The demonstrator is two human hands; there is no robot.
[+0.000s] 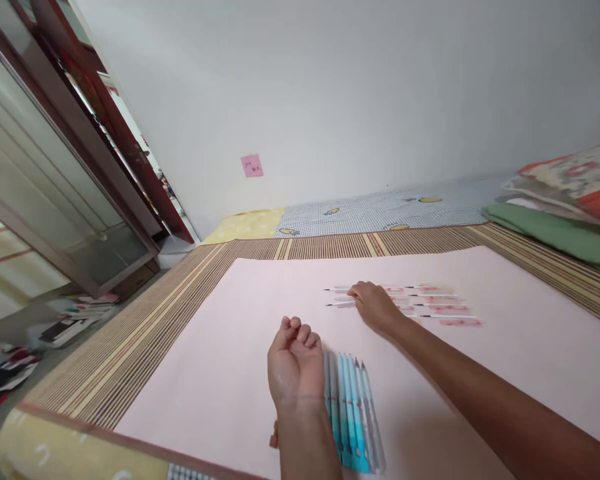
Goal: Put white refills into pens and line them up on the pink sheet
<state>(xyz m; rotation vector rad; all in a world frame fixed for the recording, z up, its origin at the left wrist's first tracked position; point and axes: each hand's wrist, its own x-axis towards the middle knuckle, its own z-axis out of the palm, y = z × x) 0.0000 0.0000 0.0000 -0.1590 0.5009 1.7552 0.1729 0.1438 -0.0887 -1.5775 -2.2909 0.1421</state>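
My left hand [296, 363] is palm up beside a row of pens, its fingers curled in and nothing visible in them. Several slim pens [350, 407], some light blue and some grey, lie side by side with their points facing away; my left forearm covers part of the row. Farther forward, my right hand [373, 303] is closed, fingertips down on the thin white pen refills. One dark-tipped refill [336, 289] runs under its fingers. More refills [443, 306] lie to the right, alternating with pinkish, blurred strips [460, 323].
A large pale pink sheet [205, 360] covers much of the striped mat [105, 353]. Folded green cloth [550, 230] and a patterned cushion [590, 177] are piled at right. A small brown object [273, 437] peeks out beside my left forearm. A white wall [355, 100] stands behind.
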